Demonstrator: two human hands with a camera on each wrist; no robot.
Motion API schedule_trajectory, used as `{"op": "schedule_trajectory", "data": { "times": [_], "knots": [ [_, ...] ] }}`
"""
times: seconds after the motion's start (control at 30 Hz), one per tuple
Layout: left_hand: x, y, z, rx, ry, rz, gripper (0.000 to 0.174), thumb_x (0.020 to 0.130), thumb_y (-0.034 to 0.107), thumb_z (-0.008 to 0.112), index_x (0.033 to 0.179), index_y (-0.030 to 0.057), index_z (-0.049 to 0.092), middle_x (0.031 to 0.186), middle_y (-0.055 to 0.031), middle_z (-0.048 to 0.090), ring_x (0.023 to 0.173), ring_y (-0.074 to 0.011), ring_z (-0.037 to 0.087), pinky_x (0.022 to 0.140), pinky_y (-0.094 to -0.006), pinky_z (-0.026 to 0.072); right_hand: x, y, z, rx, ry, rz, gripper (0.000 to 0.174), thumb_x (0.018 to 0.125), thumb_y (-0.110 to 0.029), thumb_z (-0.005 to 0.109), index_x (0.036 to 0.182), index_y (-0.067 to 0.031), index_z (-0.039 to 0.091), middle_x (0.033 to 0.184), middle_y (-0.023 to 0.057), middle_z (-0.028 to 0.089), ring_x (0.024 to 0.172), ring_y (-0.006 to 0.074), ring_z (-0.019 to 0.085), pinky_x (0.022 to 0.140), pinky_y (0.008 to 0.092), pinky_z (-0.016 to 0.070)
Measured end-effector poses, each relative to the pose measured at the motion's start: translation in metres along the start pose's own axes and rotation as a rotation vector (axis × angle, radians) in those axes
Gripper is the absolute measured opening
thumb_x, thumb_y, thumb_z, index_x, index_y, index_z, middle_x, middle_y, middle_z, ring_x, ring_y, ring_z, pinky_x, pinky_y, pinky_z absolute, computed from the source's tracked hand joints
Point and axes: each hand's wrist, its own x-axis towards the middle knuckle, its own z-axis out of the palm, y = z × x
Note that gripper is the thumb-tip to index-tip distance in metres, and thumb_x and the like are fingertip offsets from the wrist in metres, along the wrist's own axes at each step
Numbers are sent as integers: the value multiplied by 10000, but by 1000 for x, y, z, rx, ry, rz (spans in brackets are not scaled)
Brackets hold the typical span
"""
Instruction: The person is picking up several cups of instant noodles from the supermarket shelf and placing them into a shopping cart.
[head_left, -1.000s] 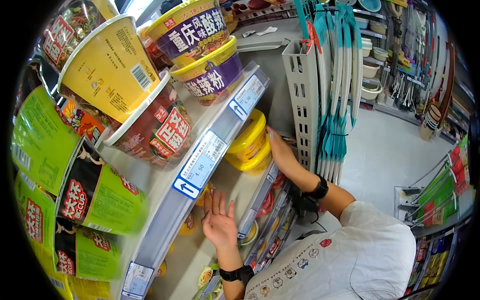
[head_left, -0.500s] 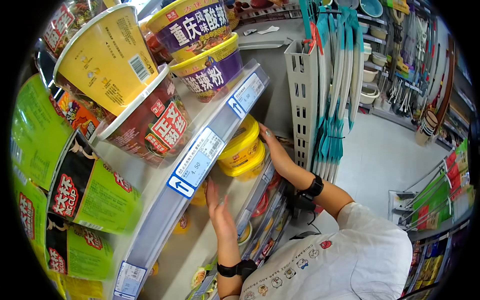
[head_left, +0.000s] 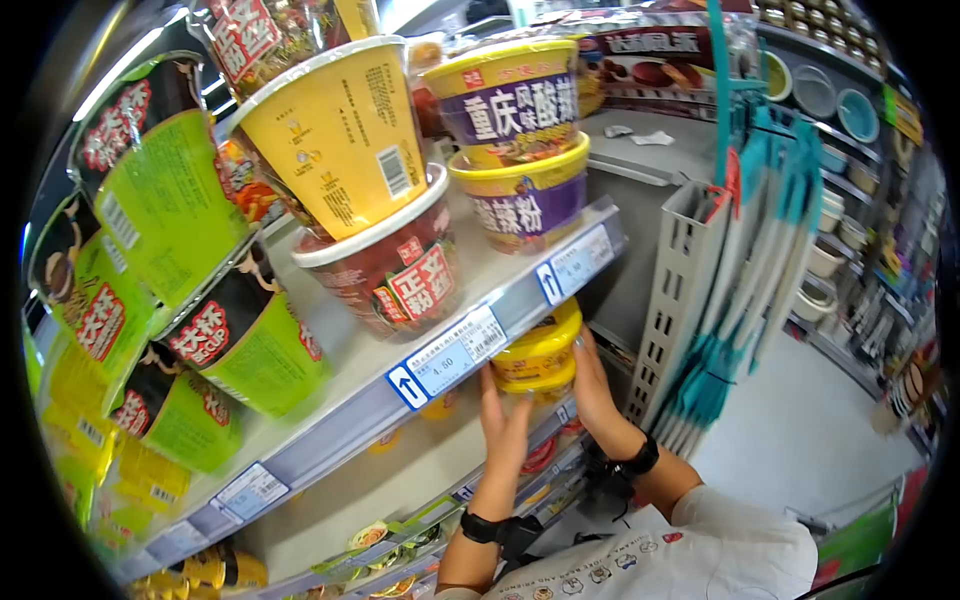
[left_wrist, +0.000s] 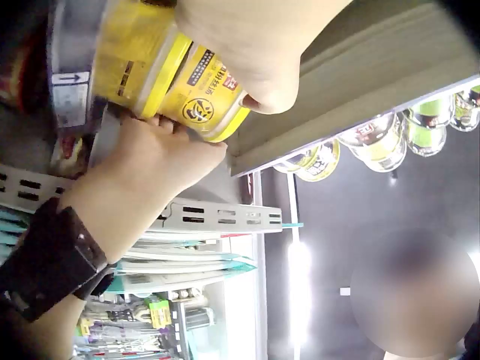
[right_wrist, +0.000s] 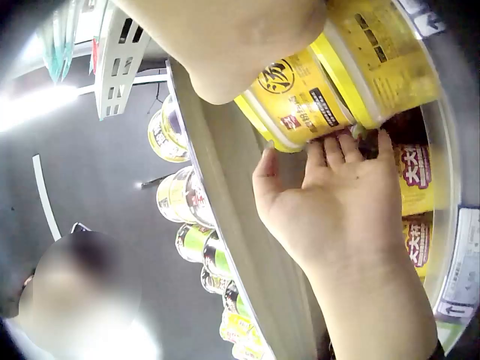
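Observation:
Two stacked yellow instant noodle tubs [head_left: 538, 362] stand at the right end of the shelf below the price labels. My left hand [head_left: 503, 430] holds them from the left. In the right wrist view, that hand's fingertips touch the tub's side and its thumb is at the yellow rim. On the other side, my right hand [head_left: 598, 402] grips the stack, with fingers bent against the lower tub [left_wrist: 201, 101] in the left wrist view. The upper shelf edge partly covers the tubs from above.
Above, a shelf with price labels [head_left: 445, 360] bears brown [head_left: 390, 275], purple [head_left: 525, 205] and green noodle tubs [head_left: 265, 345]. A slotted post [head_left: 675, 300] stands close right of my right hand, with teal-and-white flat goods [head_left: 740, 270] hanging behind it. Lower shelves hold more packages.
My left hand has moved from beside the tubs onto their left side. My right hand stays on them. The head view has turned, shifting the shelf and tubs rightward in it.

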Motion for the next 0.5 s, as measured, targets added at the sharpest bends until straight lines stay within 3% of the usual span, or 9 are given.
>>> {"op": "schedule_trajectory", "data": {
  "times": [0.03, 0.1, 0.17, 0.23, 0.3, 0.33, 0.43, 0.5],
  "knots": [
    [-5, 4, 6, 76, 37, 39, 729, 748, 94, 554, 1357, -76, 191, 1379, -226, 281, 1291, -289, 265, 1055, -346, 190, -2, 3, -1, -11, 14, -1, 463, 949, -215, 313, 1354, -7, 231, 1345, 136, 330, 1240, 216, 310, 1019, 305, 241],
    [-16, 13, 13, 261, 22, 102, 723, 725, 25, 479, 1373, -53, 167, 1414, -191, 227, 1319, -270, 217, 1075, -358, 163, -9, -3, -2, -53, 0, -57, 447, 942, -207, 316, 1332, 3, 260, 1327, 139, 346, 1222, 230, 328, 1016, 317, 244],
    [-25, 18, 15, 361, -5, 184, 750, 691, -11, 508, 1365, -60, 180, 1391, -205, 255, 1309, -285, 237, 1070, -372, 187, -15, 13, -14, -16, -3, -106, 417, 940, -208, 306, 1300, 3, 304, 1294, 139, 373, 1192, 229, 357, 1002, 333, 258],
    [-34, 24, 18, 431, 20, 231, 738, 681, -21, 515, 1348, -75, 206, 1363, -216, 292, 1284, -305, 281, 1056, -381, 220, -23, 40, -19, 257, 66, -169, 451, 924, -295, 341, 1291, -33, 333, 1284, 102, 414, 1189, 200, 386, 1001, 328, 281],
    [-49, 23, 14, 431, -12, 214, 740, 676, -14, 527, 1344, -77, 216, 1350, -215, 318, 1266, -309, 316, 1035, -389, 256, -43, 43, -22, 434, 82, -97, 519, 898, -382, 352, 1286, -37, 329, 1275, 96, 428, 1178, 198, 411, 993, 333, 302],
    [-58, 25, 12, 432, -6, 212, 730, 672, -5, 536, 1334, -80, 237, 1336, -222, 339, 1253, -319, 336, 1027, -393, 268, -52, 39, -18, 437, 9, -223, 537, 919, -363, 344, 1308, 4, 287, 1302, 132, 377, 1204, 230, 369, 1010, 346, 270],
    [-87, 37, 7, 487, 22, 251, 699, 657, 21, 557, 1301, -86, 306, 1295, -244, 396, 1215, -352, 390, 1005, -406, 299, -75, 28, -16, 514, -100, -340, 571, 914, -409, 334, 1313, -4, 288, 1299, 126, 393, 1178, 238, 409, 1008, 347, 297],
    [-107, 50, 0, 625, 46, 337, 676, 644, 39, 566, 1274, -89, 357, 1266, -260, 428, 1187, -378, 420, 995, -414, 312, -96, 25, -23, 481, -157, -304, 568, 883, -424, 319, 1277, -16, 345, 1254, 110, 450, 1130, 222, 461, 942, 327, 368]
  ]
}}
